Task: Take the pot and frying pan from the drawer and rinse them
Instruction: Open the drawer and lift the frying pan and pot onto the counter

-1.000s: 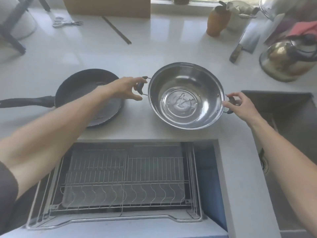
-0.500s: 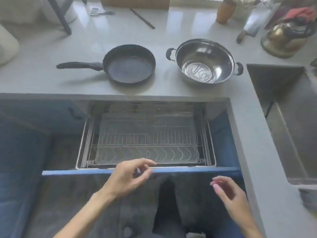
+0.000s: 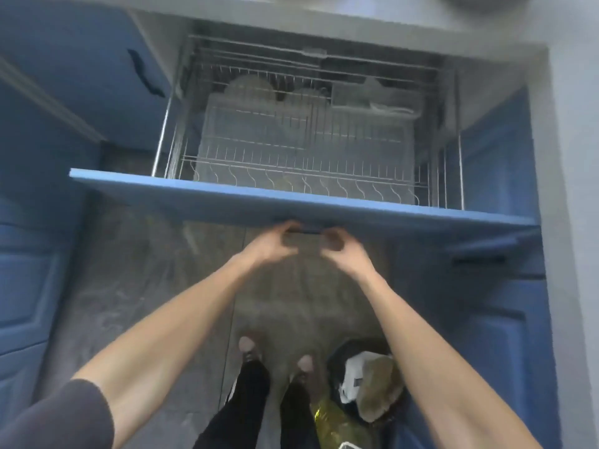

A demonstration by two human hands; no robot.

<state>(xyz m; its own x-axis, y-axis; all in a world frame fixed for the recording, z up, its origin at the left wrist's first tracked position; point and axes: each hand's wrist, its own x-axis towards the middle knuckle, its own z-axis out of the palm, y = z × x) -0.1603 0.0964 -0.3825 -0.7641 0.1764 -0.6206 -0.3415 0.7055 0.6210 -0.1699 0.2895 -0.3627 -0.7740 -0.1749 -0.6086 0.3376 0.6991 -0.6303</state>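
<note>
Drawer point(image 3: 291, 202) pulled open, 12 o'clock; wire rack point(image 3: 301, 147) inside holds pale blurred items at back. Pot, frying pan out of view. Left hand point(image 3: 272, 243), right hand point(image 3: 340, 246) curled on handle point(image 3: 303, 231) under drawer front; blurred.

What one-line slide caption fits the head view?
Both hands, left hand and right hand, meet at the handle under the open blue drawer front; wire rack inside.
</note>
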